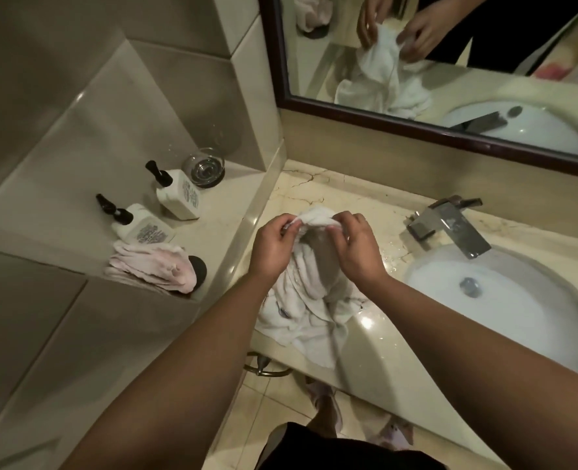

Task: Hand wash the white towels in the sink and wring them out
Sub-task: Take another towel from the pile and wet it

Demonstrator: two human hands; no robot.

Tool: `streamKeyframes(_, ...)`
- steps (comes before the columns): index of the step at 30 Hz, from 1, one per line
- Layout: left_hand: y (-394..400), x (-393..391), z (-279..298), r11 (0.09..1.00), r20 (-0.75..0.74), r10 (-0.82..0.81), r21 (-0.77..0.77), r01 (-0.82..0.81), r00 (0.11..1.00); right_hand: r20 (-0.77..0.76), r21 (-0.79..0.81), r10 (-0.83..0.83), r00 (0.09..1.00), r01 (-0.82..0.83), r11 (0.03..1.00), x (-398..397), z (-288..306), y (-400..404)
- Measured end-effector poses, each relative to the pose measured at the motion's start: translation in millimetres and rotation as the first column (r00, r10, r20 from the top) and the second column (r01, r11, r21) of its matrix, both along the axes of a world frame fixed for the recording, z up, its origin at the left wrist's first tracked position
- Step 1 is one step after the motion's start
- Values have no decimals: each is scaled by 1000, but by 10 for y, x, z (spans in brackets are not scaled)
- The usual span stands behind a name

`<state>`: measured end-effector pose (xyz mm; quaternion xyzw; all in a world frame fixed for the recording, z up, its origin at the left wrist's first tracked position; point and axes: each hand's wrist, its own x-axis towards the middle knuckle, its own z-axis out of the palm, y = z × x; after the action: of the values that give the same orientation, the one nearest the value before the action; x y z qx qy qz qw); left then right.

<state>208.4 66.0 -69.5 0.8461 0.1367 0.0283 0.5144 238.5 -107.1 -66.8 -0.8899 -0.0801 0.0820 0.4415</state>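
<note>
A white towel [309, 286] hangs from both my hands above the marble counter, left of the sink. My left hand [274, 245] pinches its top edge on the left. My right hand [355, 245] pinches the same edge on the right. The lower part of the towel lies bunched on the counter [382, 354] near its front edge. The white oval sink [518, 307] sits to the right, with no towel visible in it. A chrome tap [450, 228] stands behind the sink.
On a tiled ledge to the left stand two white pump bottles [179, 195] [143, 228], a glass dish [203, 167] and a pinkish folded cloth [152, 266]. A dark-framed mirror [450, 137] hangs behind the counter. Water drops lie near the tap.
</note>
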Motion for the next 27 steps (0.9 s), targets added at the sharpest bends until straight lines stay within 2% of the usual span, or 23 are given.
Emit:
streamKeyframes(4,-227,108,534,983,75,156,-111,-147,985,20,152,-59,998,55,987,-38,276,-226)
streamKeyframes(8,-589,215,1057,963,170,216,-199,-181,961,53,329,-187,981,159,931,-129,566,-544)
streamKeyframes(12,-1138,231,1496,952,282,198,-282,-116,939,72,468,-346,935,275,840,-132,944,-1032)
streamKeyframes(17,-2000,187,1791,954,343,81,-298,27,936,116,567,-442,889,306,765,-240,1294,-1789)
streamKeyframes(19,-2363,139,1791,955,339,8,-282,94,941,113,578,-467,877,324,749,-325,1341,-2129)
streamKeyframes(23,-3003,59,1571,948,261,-83,-276,157,962,-10,530,-513,858,439,725,-502,1299,-2798)
streamKeyframes(25,-3323,8,1420,946,205,-119,-273,174,971,-57,464,-551,832,511,724,-604,1196,-3160)
streamKeyframes(27,-3588,-46,1277,945,139,-140,-276,174,980,-34,324,-543,839,523,788,-711,1067,-3483)
